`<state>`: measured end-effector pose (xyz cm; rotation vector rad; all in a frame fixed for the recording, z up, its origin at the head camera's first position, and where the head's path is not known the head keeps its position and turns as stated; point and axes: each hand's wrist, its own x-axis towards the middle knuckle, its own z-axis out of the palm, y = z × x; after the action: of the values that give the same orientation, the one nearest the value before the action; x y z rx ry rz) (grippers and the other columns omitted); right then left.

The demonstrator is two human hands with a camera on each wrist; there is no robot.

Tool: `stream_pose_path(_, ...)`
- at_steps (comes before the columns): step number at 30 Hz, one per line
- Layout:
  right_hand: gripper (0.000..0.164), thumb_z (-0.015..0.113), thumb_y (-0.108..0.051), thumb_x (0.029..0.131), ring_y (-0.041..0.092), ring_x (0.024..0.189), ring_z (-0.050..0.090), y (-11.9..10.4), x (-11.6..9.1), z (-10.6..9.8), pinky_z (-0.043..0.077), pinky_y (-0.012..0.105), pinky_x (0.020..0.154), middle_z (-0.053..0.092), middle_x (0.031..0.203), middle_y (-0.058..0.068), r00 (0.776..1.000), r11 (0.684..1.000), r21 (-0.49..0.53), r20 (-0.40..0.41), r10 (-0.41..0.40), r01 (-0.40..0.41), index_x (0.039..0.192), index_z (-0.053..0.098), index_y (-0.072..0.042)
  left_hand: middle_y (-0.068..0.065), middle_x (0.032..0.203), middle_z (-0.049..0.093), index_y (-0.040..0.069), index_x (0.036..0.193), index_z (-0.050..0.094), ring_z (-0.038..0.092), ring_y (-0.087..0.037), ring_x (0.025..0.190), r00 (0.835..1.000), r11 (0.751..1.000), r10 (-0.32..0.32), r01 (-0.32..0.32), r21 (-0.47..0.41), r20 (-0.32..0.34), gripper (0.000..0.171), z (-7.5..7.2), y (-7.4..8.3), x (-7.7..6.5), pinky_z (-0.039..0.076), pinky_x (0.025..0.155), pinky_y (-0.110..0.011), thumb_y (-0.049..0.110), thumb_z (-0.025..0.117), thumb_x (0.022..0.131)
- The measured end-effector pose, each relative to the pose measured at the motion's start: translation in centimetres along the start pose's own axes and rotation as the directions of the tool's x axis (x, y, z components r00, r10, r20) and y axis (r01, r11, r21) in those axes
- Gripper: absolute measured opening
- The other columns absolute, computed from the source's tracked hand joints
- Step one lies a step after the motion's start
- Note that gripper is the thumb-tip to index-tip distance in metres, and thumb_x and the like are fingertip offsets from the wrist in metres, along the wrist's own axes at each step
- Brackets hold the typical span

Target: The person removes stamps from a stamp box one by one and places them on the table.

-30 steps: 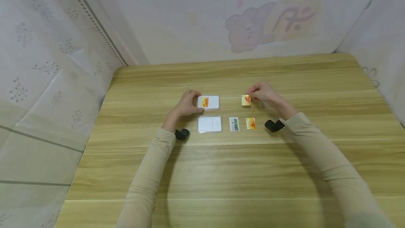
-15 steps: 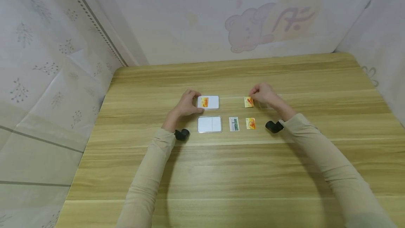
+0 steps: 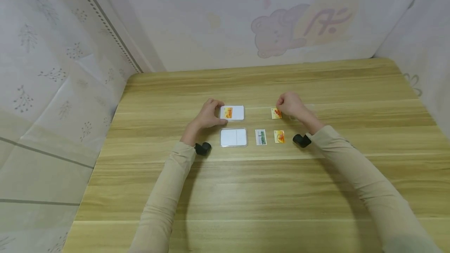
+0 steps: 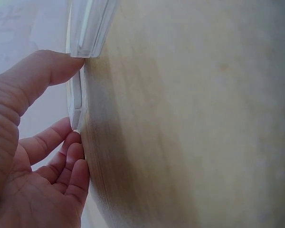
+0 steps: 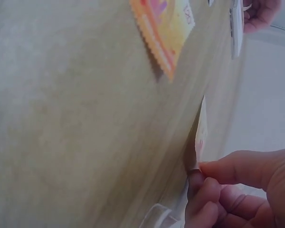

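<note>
My left hand [image 3: 208, 115] grips a flat white case [image 3: 238, 113] by its left end, thumb on the near edge and fingers on the far edge. A yellow-orange stamp [image 3: 228, 113] lies on that case's left half. My right hand [image 3: 292, 104] pinches the corner of another yellow-red stamp [image 3: 275, 113] between thumb and forefinger; in the right wrist view this stamp [image 5: 201, 130] tilts up off the table. A clear plastic piece [image 5: 159, 216] sits just under the right hand, mostly hidden in the head view.
Nearer me lie a second clear-rimmed white case [image 3: 229, 138], a green-grey stamp [image 3: 261, 137] and a yellow-orange stamp [image 3: 279, 136], in a row on the wooden table [image 3: 225, 194]. A patterned curtain [image 3: 45, 69] borders the left side.
The pinched stamp has shifted slightly right and toward me, and the right-hand fingers look more curled. The left hand and its case stay in place.
</note>
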<state>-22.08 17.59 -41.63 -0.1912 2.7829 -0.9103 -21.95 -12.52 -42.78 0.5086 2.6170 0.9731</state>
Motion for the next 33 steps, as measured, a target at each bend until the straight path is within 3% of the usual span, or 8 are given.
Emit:
stream_pose_path(10,0.008,0.053,0.004,0.079,0.025,0.071,0.053,-0.5,0.1,0.1,0.046,0.037,0.069,0.060,0.076,0.014,1.000,0.997,-0.069,0.016,0.021,-0.020,0.075,0.061,0.003,-0.019,0.124,0.041,-0.006,0.127,0.047,0.038,-0.030,0.116,1.000,1.000,0.004,-0.004,0.004,-0.001,0.062,0.0,0.0,0.1,0.032,0.102,-0.040,0.012,0.076,0.075)
stream_pose_path(16,0.009,0.053,0.004,0.076,0.021,0.063,0.050,-0.7,-0.1,0.0,0.042,0.032,0.059,0.056,0.069,0.009,1.000,0.994,-0.106,0.020,0.010,-0.007,0.070,0.058,0.000,-0.018,0.123,0.041,-0.006,0.127,0.047,0.038,-0.030,0.115,1.000,1.000,0.002,-0.002,-0.001,0.000,0.062,0.0,0.0,0.1,0.032,0.102,-0.040,0.013,0.076,0.076)
stream_pose_path(26,0.007,0.054,0.003,0.080,0.023,0.066,0.051,-0.8,-0.3,0.2,0.043,0.032,0.059,0.058,0.075,0.013,1.000,0.999,-0.036,0.003,-0.010,0.010,0.076,0.059,0.003,-0.018,0.124,0.041,-0.006,0.127,0.047,0.038,-0.030,0.116,1.000,1.000,-0.007,0.007,0.002,0.001,0.062,0.0,0.0,0.1,0.031,0.103,-0.040,0.013,0.076,0.076)
stream_pose_path(33,0.008,0.057,0.000,0.082,0.024,0.069,0.053,-1.2,-0.4,0.3,0.046,0.035,0.064,0.061,0.079,0.017,0.997,0.998,-0.002,-0.032,-0.068,0.068,0.083,0.062,0.006,-0.018,0.125,0.041,-0.006,0.127,0.047,0.037,-0.030,0.117,1.000,1.000,-0.005,0.005,0.001,-0.002,0.062,0.1,-0.1,0.1,0.031,0.103,-0.039,0.013,0.076,0.076)
